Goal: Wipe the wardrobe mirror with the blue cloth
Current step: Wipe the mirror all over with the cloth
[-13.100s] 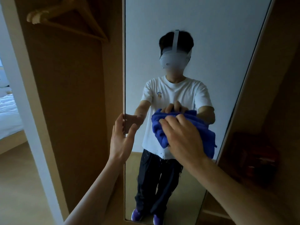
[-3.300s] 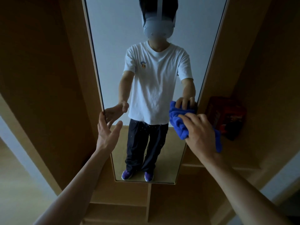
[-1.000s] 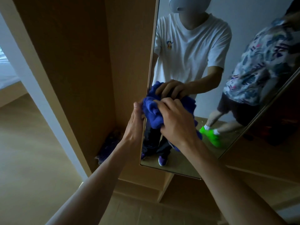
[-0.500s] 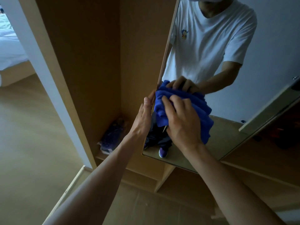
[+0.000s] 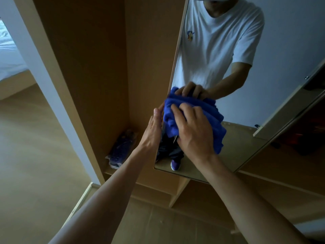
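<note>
The tall wardrobe mirror (image 5: 246, 106) hangs on a swung-out wooden panel and reflects a person in a white T-shirt. My right hand (image 5: 195, 132) presses the bunched blue cloth (image 5: 211, 113) against the glass near its lower left edge, fingers curled into the fabric. My left hand (image 5: 153, 131) lies flat with straight fingers along the mirror's left edge, steadying the panel. The cloth's reflection and the reflected hand sit just above it.
The wooden wardrobe compartment (image 5: 98, 67) opens to the left, with a purple plastic-wrapped bundle (image 5: 121, 148) on its bottom shelf. A white door frame (image 5: 35, 55) and a bed (image 5: 8, 55) lie further left. A dark red object (image 5: 306, 138) sits at the right behind the mirror.
The mirror panel has swung over the last second, so a second reflected person in a patterned shirt left the reflection. The cloth slid slightly up along the left edge. Both hands stay on the mirror.
</note>
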